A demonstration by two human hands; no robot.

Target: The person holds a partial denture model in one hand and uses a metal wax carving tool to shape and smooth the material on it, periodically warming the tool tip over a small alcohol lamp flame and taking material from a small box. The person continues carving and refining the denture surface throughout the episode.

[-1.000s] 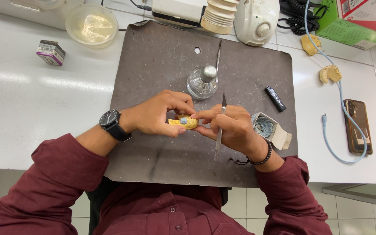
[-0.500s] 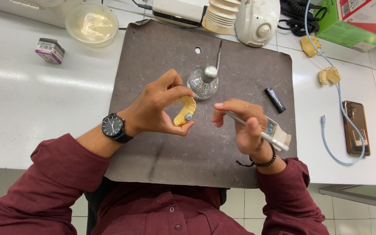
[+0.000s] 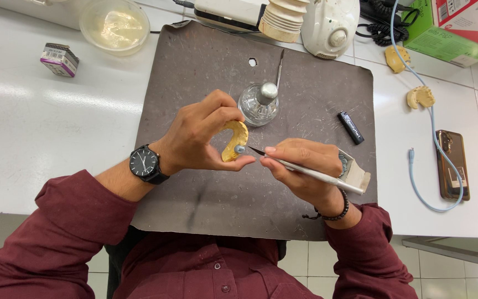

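Cast (image 3: 233,141), a yellow arch, stands pinched upright in the left hand (image 3: 197,138) just below the glass burner (image 3: 258,104). Right hand (image 3: 302,169) clasps a knife (image 3: 305,171), tip pointing left, touching the cast's lower end.

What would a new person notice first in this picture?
First come the two hands at the centre, over the dark mat: the left hand pinches a yellow dental cast, and the right hand points a thin metal tool at it. Just behind them stands a glass burner. A black lighter lies to the right on the mat.
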